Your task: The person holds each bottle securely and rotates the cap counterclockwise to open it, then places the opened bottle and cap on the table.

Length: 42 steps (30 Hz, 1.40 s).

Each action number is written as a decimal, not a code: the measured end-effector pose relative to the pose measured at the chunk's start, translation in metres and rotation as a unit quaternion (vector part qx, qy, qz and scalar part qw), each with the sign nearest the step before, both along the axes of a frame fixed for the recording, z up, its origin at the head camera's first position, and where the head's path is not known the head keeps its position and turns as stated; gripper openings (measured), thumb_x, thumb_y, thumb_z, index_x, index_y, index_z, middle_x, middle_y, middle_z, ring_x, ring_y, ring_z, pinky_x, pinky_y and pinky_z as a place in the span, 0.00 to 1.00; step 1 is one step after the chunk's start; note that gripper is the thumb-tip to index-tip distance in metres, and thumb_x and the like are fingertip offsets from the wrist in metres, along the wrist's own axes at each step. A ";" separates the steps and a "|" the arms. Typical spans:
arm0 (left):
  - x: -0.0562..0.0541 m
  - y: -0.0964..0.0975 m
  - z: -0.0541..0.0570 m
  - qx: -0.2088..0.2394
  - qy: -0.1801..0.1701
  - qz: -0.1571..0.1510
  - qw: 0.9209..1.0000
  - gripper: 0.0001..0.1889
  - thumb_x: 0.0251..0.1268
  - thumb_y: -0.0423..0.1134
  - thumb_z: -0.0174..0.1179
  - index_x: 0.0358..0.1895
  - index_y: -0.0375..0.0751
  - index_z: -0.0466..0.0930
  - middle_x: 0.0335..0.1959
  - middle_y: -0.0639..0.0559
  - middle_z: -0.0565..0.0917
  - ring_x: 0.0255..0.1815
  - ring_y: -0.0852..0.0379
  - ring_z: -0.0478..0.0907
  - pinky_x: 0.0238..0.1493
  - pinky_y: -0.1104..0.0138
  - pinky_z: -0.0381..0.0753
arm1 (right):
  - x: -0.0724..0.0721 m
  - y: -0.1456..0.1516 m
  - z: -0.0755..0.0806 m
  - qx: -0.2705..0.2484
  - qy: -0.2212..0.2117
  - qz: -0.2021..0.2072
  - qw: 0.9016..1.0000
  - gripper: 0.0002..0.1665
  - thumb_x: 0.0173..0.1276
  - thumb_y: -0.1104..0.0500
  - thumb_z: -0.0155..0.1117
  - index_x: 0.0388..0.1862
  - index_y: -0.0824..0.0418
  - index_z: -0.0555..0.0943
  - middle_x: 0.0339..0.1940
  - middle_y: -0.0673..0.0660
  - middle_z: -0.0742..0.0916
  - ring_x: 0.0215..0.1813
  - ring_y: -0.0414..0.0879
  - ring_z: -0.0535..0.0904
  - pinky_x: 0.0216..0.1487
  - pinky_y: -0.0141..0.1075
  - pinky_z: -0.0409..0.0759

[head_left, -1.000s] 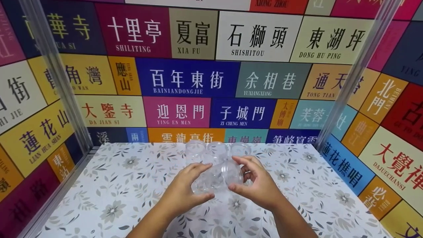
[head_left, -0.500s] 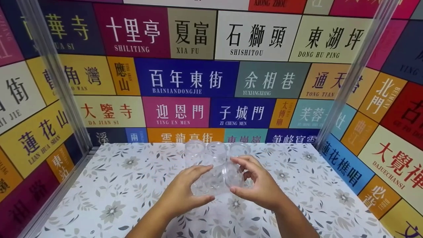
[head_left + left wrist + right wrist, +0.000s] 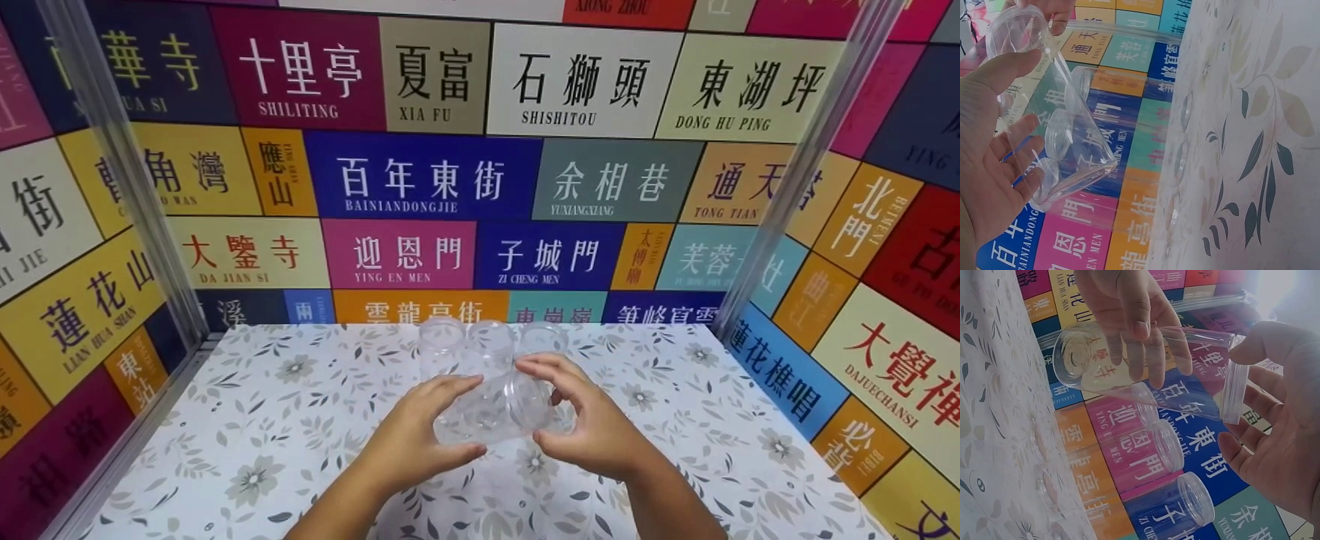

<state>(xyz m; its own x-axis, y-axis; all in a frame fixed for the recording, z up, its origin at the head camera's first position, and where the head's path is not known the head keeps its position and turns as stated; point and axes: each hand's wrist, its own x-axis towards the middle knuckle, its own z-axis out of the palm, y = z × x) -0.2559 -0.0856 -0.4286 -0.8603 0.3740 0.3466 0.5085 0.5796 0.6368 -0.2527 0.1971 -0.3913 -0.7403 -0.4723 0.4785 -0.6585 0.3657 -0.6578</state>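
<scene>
Several coloured panels (image 3: 82,300) printed with characters bound the left side of the table (image 3: 247,420), whose white surface carries grey flowers and leaves. Moving right, we reach the left hand (image 3: 412,427). It is spread moderately, to the width of the clear jar (image 3: 480,409), and holds that jar by its body; in the left wrist view we see fingers through the transparent wall. Beyond this hand, the left standing jar (image 3: 442,345) is upright at the back of the table. Next comes the held jar, tilted and raised off the table: base toward the left hand, lid (image 3: 529,401) toward the right and higher. Behind it we find the middle standing jar (image 3: 491,341), close to the left one, then the right standing jar (image 3: 545,339), partly masked by the right hand (image 3: 600,420). We locate the right hand at the lid: thumb and fingers are curved, set about the lid's width apart, and hold it at the rim. We cannot tell how many of its fingertips press there. More coloured panels bound the far right.
</scene>
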 end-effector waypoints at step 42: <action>-0.002 0.000 -0.003 0.014 -0.007 -0.013 1.000 0.43 0.58 0.59 0.79 0.77 0.80 0.69 0.76 0.65 0.77 0.78 0.51 0.74 0.78 0.42 0.75 | 0.001 -0.002 -0.002 -0.023 0.034 -0.014 0.999 0.45 0.57 0.64 0.79 0.75 0.43 0.79 0.72 0.48 0.81 0.69 0.42 0.76 0.54 0.38 0.80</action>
